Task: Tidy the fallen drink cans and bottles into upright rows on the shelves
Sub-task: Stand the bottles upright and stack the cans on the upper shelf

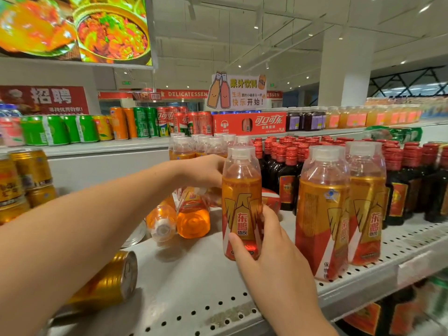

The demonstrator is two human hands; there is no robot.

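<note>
My right hand [271, 243] grips an upright orange energy-drink bottle [241, 190] standing on the white perforated shelf [194, 275]. My left hand [206, 172] reaches behind that bottle, fingers curled on a fallen bottle [208, 196] that is partly hidden. Two more orange bottles lie on their sides, one [162, 221] with its cap toward me and one [192, 218] beside it. A gold can [109, 282] lies tipped under my left forearm. Two upright bottles [322, 209] of the same drink stand at the right.
Dark red-capped bottles [412, 180] fill the shelf's right. More orange bottles [194, 144] stand at the back. Gold cans [21, 178] are stacked at the left. The upper shelf holds green, orange and red cans [121, 127]. A red can [272, 198] lies behind the gripped bottle.
</note>
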